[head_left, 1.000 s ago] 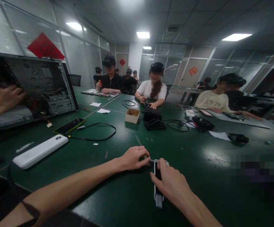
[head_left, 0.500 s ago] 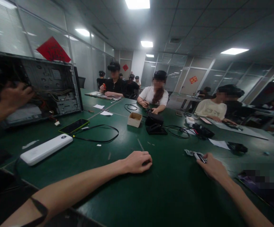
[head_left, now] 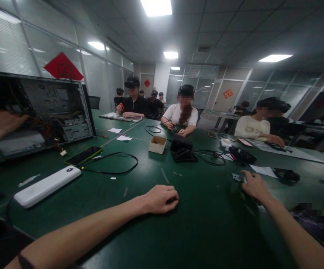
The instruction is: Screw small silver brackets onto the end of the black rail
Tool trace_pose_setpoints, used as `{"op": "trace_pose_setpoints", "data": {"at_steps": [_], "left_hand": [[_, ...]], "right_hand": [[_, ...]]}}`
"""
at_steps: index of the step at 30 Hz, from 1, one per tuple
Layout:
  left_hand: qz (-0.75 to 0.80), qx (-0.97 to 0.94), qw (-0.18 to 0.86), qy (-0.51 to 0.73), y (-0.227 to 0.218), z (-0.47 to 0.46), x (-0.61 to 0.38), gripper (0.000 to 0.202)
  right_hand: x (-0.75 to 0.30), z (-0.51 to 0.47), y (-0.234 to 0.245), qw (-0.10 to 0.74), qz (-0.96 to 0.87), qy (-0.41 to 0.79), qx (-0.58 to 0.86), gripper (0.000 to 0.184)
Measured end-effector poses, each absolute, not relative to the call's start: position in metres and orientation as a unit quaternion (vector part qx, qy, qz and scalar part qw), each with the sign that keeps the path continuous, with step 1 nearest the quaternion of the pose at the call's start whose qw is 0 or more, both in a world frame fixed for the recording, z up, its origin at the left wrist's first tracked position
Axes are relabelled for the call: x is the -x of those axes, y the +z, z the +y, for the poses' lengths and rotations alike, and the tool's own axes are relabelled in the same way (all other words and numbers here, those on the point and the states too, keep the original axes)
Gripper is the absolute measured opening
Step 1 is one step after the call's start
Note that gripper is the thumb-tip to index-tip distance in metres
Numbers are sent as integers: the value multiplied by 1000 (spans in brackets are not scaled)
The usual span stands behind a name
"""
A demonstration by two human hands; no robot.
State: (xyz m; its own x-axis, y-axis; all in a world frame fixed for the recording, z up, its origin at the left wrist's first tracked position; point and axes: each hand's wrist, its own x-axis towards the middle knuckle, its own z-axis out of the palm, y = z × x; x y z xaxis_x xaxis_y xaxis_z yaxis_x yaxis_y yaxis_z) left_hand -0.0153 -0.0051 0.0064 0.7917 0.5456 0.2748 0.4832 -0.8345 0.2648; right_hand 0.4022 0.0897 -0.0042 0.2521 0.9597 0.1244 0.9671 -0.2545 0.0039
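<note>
My left hand (head_left: 162,198) rests on the green tabletop (head_left: 195,224) with its fingers curled in, and nothing shows in them. Further right, my right hand (head_left: 255,186) lies over a small silvery metal part (head_left: 238,178). The part's front end sticks out past my fingertips. My palm and fingers hide the rest of it, so its kind is unclear.
On the left, another person's hand (head_left: 3,125) reaches into an opened computer case (head_left: 75,123). Near it lie a white power bank (head_left: 48,185), a phone (head_left: 85,155) and a looped black cable (head_left: 131,170). Ahead stand a small cardboard box (head_left: 157,145) and a black stand (head_left: 183,155).
My right hand has turned and shifted slightly right with the metal part, now covering more of it. My left hand keeps its place on the table. The view has tilted a little.
</note>
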Motion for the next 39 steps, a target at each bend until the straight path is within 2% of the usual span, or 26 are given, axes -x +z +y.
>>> {"op": "trace_pose_setpoints", "data": {"at_steps": [7,12,18,23,27,39], "left_hand": [[271,-945,89,160,8,-5,15,9],[272,-947,77,153,5,-3,14,10],[277,-946,78,153,7,-3,13,11],[279,-945,79,148,9,-4,12,12],[274,-947,80,150,8,-4,12,11],[269,-948,75,151,5,-2,12,12]], "right_hand": [[-412,107,-20,5,-653,-58,755,48],[-411,100,-26,28,-642,-83,762,55],[-399,90,-18,25,-620,-84,780,42],[-389,83,-9,58,-592,-79,800,50],[-383,79,-2,47,-580,-40,813,38],[-391,82,-5,49,-579,-25,814,46]]}}
